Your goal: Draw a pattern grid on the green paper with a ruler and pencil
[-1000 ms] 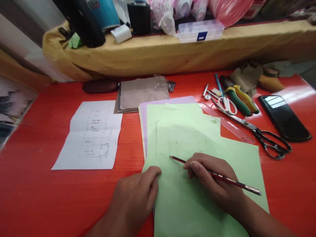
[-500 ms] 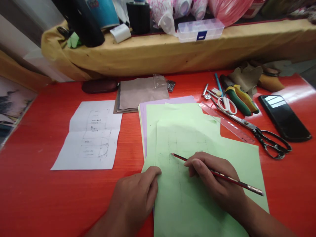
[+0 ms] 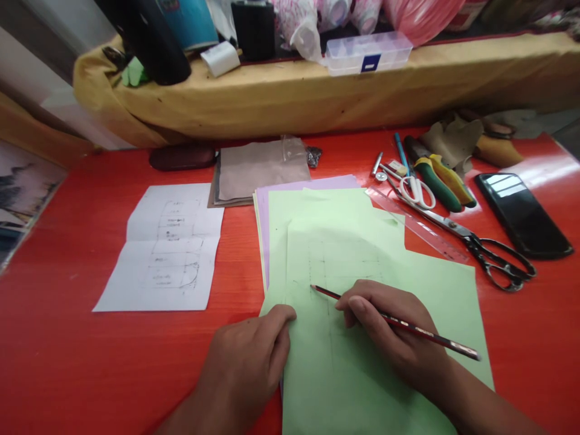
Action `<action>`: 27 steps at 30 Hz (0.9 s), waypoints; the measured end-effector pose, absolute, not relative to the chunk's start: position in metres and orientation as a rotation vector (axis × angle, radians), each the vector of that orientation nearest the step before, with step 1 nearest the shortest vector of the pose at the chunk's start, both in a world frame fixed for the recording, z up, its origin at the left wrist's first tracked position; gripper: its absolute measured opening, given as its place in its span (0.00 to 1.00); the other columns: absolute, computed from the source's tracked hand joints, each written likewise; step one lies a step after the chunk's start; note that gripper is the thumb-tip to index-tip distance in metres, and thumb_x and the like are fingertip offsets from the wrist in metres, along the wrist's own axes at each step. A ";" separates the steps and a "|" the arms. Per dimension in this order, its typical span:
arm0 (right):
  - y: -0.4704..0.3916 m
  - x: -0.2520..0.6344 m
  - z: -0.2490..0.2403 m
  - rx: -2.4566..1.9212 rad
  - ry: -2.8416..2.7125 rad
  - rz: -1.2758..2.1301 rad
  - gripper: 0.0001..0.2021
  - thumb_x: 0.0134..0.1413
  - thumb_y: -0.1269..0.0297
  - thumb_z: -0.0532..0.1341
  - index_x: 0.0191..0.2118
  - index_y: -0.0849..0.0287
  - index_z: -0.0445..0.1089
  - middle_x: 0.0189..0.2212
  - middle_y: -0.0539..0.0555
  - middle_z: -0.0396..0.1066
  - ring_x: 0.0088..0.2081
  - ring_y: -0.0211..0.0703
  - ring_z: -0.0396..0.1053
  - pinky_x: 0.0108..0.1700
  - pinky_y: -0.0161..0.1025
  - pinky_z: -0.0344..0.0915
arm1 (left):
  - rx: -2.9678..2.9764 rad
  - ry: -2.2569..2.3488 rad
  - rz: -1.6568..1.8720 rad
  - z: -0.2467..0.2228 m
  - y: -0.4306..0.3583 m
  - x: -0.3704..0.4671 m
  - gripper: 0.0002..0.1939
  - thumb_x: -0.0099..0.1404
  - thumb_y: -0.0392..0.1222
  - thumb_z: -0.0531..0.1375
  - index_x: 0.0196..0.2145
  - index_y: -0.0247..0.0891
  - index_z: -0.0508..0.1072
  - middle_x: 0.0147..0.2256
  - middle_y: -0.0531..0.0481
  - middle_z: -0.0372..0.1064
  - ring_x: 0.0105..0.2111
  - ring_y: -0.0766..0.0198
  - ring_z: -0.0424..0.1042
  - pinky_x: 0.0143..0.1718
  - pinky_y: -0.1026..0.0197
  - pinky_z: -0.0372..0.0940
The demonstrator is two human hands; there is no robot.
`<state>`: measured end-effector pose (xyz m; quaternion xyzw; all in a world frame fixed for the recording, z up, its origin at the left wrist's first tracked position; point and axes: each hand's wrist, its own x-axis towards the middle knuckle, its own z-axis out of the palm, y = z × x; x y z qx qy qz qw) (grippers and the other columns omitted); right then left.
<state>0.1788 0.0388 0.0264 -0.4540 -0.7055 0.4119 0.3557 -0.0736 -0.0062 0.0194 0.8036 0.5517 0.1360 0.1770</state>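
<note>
In my right hand (image 3: 399, 332) is a dark red-and-black pencil (image 3: 428, 333), gripped between thumb and fingers. Its tip meets the top sheet of green paper (image 3: 362, 393) at a faint ruled line. Thin pencil lines form an outline on that sheet. My left hand (image 3: 249, 350) is curled at the sheet's left edge, closed on it, its undermost fingers hidden. Left of the stack lies a creased white paper (image 3: 136, 272) with a hand-drawn, labelled pattern.
A clear ruler (image 3: 421, 226), large scissors (image 3: 484, 248), white-handled scissors (image 3: 417, 192), green-and-yellow pliers (image 3: 441, 175) and a phone (image 3: 523, 214) lie to the right. Behind are brown leather sheets (image 3: 258, 172), a dark red case (image 3: 182, 158) and a cloth-covered ledge (image 3: 272, 103).
The pencil tip has shifted slightly left and down on the green paper, my right hand moving a little with it. My left hand stays in place.
</note>
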 end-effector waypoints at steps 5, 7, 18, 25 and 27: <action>0.040 0.178 0.030 -1.198 -1.827 1.049 0.16 0.77 0.64 0.58 0.36 0.55 0.78 0.25 0.49 0.77 0.27 0.38 0.75 0.30 0.35 0.69 | 2.284 1.561 0.389 0.019 -0.005 -0.075 0.13 0.77 0.34 0.49 0.44 0.44 0.73 0.21 0.62 0.72 0.17 0.63 0.74 0.21 0.60 0.55; 0.040 0.177 0.030 -1.204 -1.818 1.049 0.16 0.77 0.63 0.58 0.35 0.55 0.78 0.25 0.49 0.76 0.26 0.38 0.75 0.29 0.36 0.69 | 2.290 1.560 0.386 0.018 -0.005 -0.075 0.13 0.77 0.35 0.49 0.44 0.44 0.73 0.22 0.62 0.72 0.18 0.63 0.74 0.21 0.60 0.56; 0.039 0.177 0.029 -1.259 -1.766 1.030 0.16 0.76 0.63 0.58 0.34 0.54 0.78 0.25 0.49 0.77 0.26 0.38 0.74 0.28 0.36 0.68 | 2.281 1.559 0.369 0.018 -0.006 -0.075 0.13 0.77 0.35 0.49 0.45 0.45 0.73 0.22 0.61 0.72 0.18 0.62 0.74 0.22 0.60 0.54; 0.038 0.178 0.027 -1.239 -1.647 1.061 0.16 0.77 0.61 0.59 0.37 0.55 0.81 0.24 0.49 0.77 0.25 0.39 0.74 0.28 0.36 0.70 | 2.266 1.542 0.380 0.019 -0.005 -0.075 0.13 0.76 0.34 0.50 0.44 0.44 0.74 0.21 0.62 0.71 0.17 0.64 0.73 0.21 0.61 0.55; 0.038 0.178 0.026 -1.246 -1.600 1.084 0.17 0.77 0.59 0.59 0.37 0.55 0.81 0.24 0.50 0.77 0.25 0.40 0.73 0.27 0.36 0.70 | 2.238 1.544 0.353 0.019 -0.006 -0.076 0.13 0.76 0.34 0.50 0.45 0.44 0.74 0.21 0.61 0.72 0.18 0.64 0.72 0.21 0.61 0.54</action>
